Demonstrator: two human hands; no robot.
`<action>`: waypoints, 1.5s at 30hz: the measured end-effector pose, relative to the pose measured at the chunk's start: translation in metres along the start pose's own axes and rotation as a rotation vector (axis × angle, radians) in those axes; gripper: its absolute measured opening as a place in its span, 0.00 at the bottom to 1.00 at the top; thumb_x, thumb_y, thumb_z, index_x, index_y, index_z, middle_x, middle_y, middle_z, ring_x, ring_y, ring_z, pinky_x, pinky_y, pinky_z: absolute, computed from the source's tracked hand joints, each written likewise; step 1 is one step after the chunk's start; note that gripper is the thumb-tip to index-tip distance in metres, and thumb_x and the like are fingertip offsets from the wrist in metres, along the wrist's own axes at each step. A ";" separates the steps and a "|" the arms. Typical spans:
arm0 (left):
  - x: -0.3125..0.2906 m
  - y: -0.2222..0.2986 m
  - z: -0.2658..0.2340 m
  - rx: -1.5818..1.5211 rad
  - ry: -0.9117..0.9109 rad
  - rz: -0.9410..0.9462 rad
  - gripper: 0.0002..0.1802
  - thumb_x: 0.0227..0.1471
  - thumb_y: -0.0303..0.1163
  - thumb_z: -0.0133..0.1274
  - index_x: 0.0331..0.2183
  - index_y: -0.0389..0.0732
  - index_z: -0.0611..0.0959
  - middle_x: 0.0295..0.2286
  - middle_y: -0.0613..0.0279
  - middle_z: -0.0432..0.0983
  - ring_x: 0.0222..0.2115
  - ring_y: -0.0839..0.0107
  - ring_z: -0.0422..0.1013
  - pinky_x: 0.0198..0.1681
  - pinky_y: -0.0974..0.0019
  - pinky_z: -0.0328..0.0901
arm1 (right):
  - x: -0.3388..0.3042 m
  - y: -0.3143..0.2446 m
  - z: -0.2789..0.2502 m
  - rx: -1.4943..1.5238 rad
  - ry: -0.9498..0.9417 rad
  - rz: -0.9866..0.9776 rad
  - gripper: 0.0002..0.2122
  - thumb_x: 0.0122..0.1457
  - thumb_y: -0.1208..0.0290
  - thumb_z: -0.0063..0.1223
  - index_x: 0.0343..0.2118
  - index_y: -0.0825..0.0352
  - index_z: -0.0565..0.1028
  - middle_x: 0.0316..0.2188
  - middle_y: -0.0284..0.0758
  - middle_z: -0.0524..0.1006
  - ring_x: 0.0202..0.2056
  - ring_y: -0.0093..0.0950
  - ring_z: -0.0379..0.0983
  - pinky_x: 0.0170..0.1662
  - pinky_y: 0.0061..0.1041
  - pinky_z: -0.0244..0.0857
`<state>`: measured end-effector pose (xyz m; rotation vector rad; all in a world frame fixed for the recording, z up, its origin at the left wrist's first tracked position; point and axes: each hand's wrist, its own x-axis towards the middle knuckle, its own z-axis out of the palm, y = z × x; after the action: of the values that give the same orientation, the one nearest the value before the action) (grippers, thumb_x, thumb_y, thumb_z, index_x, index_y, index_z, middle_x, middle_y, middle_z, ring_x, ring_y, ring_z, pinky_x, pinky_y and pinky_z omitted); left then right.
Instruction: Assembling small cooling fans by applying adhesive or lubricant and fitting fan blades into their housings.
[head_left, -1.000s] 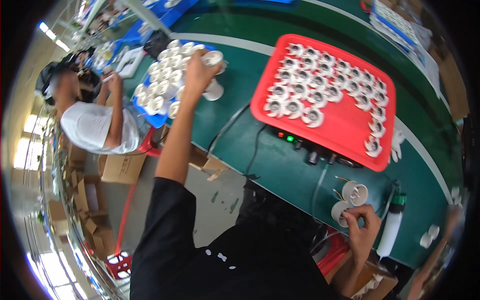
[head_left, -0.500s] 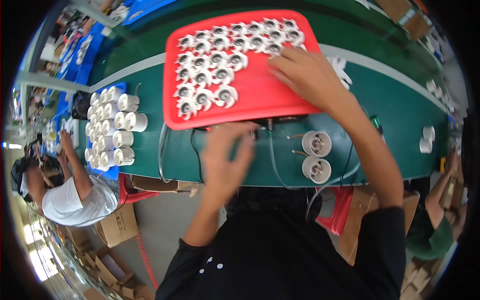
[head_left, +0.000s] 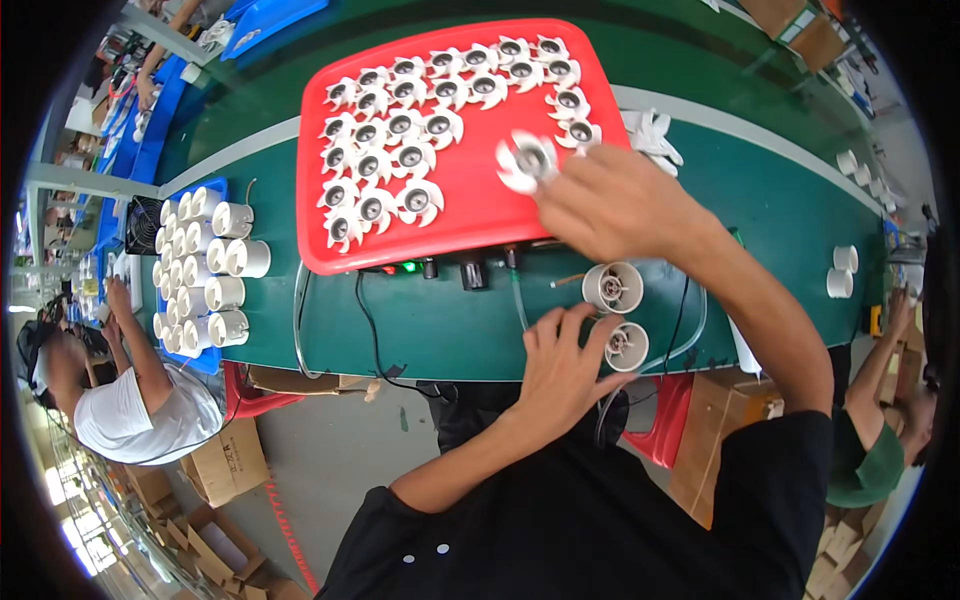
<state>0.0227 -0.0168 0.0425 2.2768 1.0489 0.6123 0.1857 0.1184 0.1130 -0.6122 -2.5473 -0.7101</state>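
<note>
White impeller (head_left: 525, 163), slightly blurred, is held over the right half of the red tray (head_left: 480, 207), pinched at the fingertips of the right hand (head_left: 620, 205). At the far left, a co-worker in a white shirt (head_left: 150, 415) is seen with forearms raised. Beside that person, a blue tray (head_left: 208, 362) is filled with close rows of white cups (head_left: 247, 258). Further right, the red tray is lined along its left, far and right sides with bladed white impellers (head_left: 410, 157), and red is shown between them. Beneath its near edge, black knobs (head_left: 473, 275) and a green light (head_left: 409, 267) can be seen on the green table (head_left: 450, 330). By the left hand (head_left: 560, 365), the near cup (head_left: 627, 347) is clasped between thumb and fingers; just beyond it, a second cup (head_left: 612, 288) is stood, wires being visible inside both. Past these, a white glove (head_left: 655, 140) is laid beside the red tray. At the far right, two small cups (head_left: 842, 270) are placed together, and a person in green (head_left: 872, 465) is partly seen.
</note>
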 end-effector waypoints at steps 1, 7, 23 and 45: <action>-0.001 0.001 0.003 -0.031 -0.018 0.001 0.34 0.40 0.43 0.66 0.48 0.42 0.73 0.48 0.55 0.64 0.48 0.51 0.58 0.48 0.51 0.55 | -0.008 -0.006 -0.009 0.004 -0.001 -0.051 0.07 0.42 0.69 0.54 0.19 0.62 0.67 0.24 0.30 0.68 0.26 0.25 0.68 0.26 0.22 0.61; -0.006 -0.012 -0.010 -0.312 -0.010 -0.008 0.35 0.33 0.30 0.70 0.46 0.41 0.74 0.49 0.60 0.71 0.52 0.56 0.61 0.54 0.56 0.55 | -0.031 -0.022 -0.043 0.099 -0.012 -0.047 0.05 0.42 0.73 0.57 0.22 0.65 0.74 0.26 0.30 0.73 0.26 0.23 0.67 0.24 0.23 0.60; -0.008 -0.031 -0.065 -0.303 0.102 -0.099 0.36 0.30 0.20 0.67 0.48 0.40 0.76 0.50 0.60 0.74 0.51 0.55 0.65 0.54 0.57 0.62 | -0.016 -0.133 -0.054 1.425 0.060 1.587 0.05 0.59 0.76 0.56 0.35 0.70 0.73 0.24 0.25 0.73 0.24 0.10 0.64 0.26 0.12 0.56; -0.010 -0.037 -0.058 -0.276 0.109 -0.085 0.40 0.30 0.25 0.69 0.50 0.43 0.74 0.50 0.61 0.72 0.50 0.57 0.65 0.51 0.57 0.59 | -0.008 -0.133 -0.057 0.810 -0.067 1.097 0.06 0.49 0.78 0.64 0.31 0.67 0.79 0.17 0.34 0.69 0.17 0.29 0.65 0.21 0.26 0.57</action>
<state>-0.0383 0.0120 0.0598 1.9696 1.0365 0.8001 0.1393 -0.0184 0.1034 -1.4630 -1.8208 0.6718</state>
